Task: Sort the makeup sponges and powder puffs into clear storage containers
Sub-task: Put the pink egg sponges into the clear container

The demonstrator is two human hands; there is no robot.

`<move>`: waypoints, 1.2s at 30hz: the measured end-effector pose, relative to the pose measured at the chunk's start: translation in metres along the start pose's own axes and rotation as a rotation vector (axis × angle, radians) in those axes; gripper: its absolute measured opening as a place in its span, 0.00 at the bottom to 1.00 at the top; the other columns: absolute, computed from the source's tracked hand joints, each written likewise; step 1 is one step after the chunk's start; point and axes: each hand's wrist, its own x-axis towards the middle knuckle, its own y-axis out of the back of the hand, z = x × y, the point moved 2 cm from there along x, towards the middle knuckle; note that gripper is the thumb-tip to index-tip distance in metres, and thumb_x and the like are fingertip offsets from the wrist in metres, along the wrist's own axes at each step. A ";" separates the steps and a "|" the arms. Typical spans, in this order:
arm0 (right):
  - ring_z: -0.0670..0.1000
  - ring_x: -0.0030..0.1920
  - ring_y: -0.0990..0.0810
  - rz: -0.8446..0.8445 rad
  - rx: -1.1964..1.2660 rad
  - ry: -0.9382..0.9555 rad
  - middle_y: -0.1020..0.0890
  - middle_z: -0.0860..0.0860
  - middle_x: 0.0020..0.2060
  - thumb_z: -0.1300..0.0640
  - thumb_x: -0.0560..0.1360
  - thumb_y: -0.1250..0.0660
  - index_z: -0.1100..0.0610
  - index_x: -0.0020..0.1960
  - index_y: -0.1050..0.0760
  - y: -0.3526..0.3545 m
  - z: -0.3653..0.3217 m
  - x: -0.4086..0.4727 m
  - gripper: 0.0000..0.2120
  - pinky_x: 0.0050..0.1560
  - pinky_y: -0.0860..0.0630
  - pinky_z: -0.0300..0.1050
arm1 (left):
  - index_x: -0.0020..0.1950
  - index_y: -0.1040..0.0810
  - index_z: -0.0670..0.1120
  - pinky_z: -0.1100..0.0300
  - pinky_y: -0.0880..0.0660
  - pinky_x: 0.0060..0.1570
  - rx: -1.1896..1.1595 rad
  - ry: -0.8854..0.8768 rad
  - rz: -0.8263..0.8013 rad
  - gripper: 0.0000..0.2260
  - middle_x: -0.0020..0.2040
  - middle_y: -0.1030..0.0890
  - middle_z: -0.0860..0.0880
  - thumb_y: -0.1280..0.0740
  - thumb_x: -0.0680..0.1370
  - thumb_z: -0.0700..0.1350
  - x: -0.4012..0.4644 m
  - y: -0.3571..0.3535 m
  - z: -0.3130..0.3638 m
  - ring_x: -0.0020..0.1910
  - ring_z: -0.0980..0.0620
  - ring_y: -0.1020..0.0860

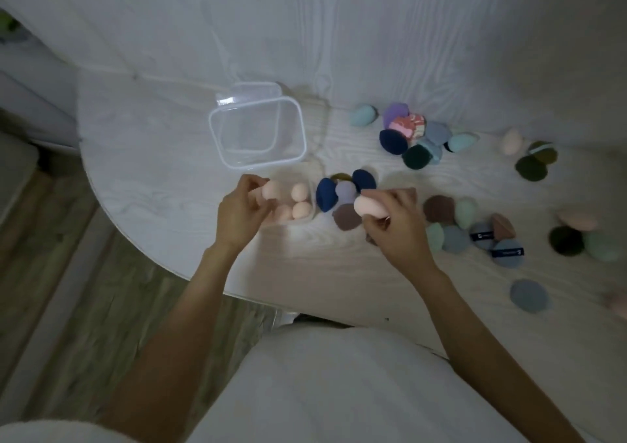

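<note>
Softly egg-shaped peach sponge in curled right-hand fingers; left fingers pinching another.

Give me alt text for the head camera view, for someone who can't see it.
A person's left hand and right hand each hold a peach makeup sponge over a small clear container already holding peach sponges. An empty clear container sits behind, and colourful sponges and puffs lie scattered on the white table.

The left hand covers part of the small box of peach sponges. At the right edge a pink puff is cut off and blurred. Labels on the grey puffs are unreadable.
</note>
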 end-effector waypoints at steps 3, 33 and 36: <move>0.39 0.48 0.35 0.008 0.013 -0.017 0.29 0.50 0.52 0.62 0.72 0.32 0.55 0.60 0.25 -0.018 -0.019 0.008 0.17 0.42 0.37 0.28 | 0.58 0.28 0.46 0.61 0.34 0.41 0.054 -0.052 -0.030 0.14 0.52 0.20 0.53 0.31 0.74 0.42 0.017 0.003 -0.011 0.48 0.49 0.22; 0.58 0.51 0.23 -0.285 -0.267 0.169 0.19 0.61 0.47 0.54 0.82 0.48 0.63 0.63 0.36 -0.099 -0.069 0.072 0.15 0.54 0.36 0.44 | 0.45 0.18 0.48 0.58 0.30 0.29 0.376 -0.285 -0.036 0.10 0.36 0.20 0.47 0.27 0.68 0.52 0.040 -0.030 -0.040 0.34 0.45 0.22; 0.56 0.44 0.23 -0.302 -0.185 0.090 0.20 0.60 0.46 0.53 0.81 0.47 0.61 0.64 0.36 -0.099 -0.065 0.075 0.16 0.39 0.34 0.44 | 0.53 0.19 0.50 0.54 0.26 0.40 0.326 -0.267 -0.159 0.16 0.50 0.19 0.48 0.36 0.75 0.59 0.033 -0.028 -0.035 0.47 0.46 0.23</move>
